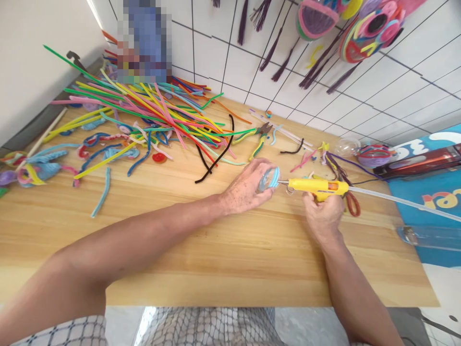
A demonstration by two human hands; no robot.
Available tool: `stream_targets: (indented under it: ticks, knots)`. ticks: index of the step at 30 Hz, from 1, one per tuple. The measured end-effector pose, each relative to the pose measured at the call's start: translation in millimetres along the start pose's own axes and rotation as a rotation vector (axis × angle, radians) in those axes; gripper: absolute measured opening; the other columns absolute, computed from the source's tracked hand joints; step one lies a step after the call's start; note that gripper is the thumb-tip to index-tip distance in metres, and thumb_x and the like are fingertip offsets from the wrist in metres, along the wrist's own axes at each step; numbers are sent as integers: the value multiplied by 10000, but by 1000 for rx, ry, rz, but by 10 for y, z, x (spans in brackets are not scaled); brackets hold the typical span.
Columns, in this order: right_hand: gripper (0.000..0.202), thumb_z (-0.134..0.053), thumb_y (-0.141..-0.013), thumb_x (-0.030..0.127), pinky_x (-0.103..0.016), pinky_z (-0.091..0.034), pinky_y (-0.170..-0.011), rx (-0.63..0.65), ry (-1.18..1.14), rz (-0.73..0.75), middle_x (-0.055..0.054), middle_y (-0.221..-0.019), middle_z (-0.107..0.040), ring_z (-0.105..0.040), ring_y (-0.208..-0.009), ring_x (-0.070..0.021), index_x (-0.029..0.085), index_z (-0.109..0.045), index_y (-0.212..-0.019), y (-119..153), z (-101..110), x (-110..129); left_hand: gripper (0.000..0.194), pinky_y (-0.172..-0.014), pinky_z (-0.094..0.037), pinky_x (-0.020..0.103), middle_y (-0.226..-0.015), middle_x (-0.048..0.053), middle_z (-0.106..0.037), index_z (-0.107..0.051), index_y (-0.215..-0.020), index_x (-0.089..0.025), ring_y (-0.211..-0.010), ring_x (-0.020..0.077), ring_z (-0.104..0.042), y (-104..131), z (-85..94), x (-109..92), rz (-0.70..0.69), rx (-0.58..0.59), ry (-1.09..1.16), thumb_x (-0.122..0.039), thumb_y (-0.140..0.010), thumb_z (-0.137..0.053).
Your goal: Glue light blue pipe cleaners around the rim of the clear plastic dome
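My left hand (248,188) is wrapped round a small clear ball (265,179) that carries light blue pipe cleaner on its right side. In my right hand (324,211) is a yellow glue gun (317,186), gripped by its handle. Its metal nozzle points left and meets, or nearly meets, the blue band on the ball; I cannot tell which. A long translucent glue stick (403,201) sticks out of the gun's back end. Just beyond my left hand lie pliers (260,139) with green and yellow handles.
A heap of coloured pipe cleaners (154,110) spreads over the wooden table (201,259) at the back left. Black pipe cleaners (216,161) lie near my left hand. Decorated balls with tassels (374,29) hang along the tiled wall. A clear bottle (425,236) lies at the right.
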State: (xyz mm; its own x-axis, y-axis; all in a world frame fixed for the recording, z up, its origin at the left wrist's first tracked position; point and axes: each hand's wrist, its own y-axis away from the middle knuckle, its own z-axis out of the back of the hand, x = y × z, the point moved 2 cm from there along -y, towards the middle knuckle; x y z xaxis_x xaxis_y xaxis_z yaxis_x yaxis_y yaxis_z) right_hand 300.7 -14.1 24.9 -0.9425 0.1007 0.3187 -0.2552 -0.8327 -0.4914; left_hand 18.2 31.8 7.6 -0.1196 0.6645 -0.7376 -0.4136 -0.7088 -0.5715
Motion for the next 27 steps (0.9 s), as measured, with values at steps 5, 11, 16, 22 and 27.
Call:
stream_targets:
  ticks: [5,11,16,22,27]
  knots:
    - [227,-653,-761,422,-419,-559,-696,-31,23,23,-14,-615,-539,-565,-638,-244,315,-458,-719,8,-3,-46,524,-1280,-526,523,-1525,191,-559,-490,-1521,-200,-1483,315,-571,-3,1,1,-13,-1,-7,-305,-1030,-641]
    - [230,-642,-775,411,-391,-532,-659,-53,47,69,7,-591,-515,-547,-607,-225,312,-445,-710,22,-4,-73,532,-1280,-524,540,-1530,187,-556,-472,-1532,-218,-1490,317,-565,0,-13,18,-8,1,-13,-318,-1035,-634]
    - [222,-647,-786,401,-389,-525,-662,-77,71,89,7,-621,-516,-546,-620,-218,302,-456,-734,26,-22,-116,529,-1287,-523,510,-1530,176,-559,-484,-1531,-216,-1494,299,-564,2,-13,18,-11,0,-22,-326,-1036,-633]
    - [141,-643,-810,380,-462,-582,-792,-115,103,120,-48,-738,-576,-635,-778,-290,257,-597,-862,41,-19,-98,521,-1295,-512,515,-1532,169,-577,-502,-1522,-226,-1483,300,-570,-16,18,3,13,16,-10,-331,-1032,-645]
    - [331,-651,-937,499,-574,-578,-976,-64,-25,32,-155,-967,-709,-702,-1011,-371,203,-687,-1080,-40,13,-11,527,-1280,-517,535,-1507,165,-596,-511,-1500,-234,-1451,311,-592,-10,47,18,43,31,17,-317,-1007,-678]
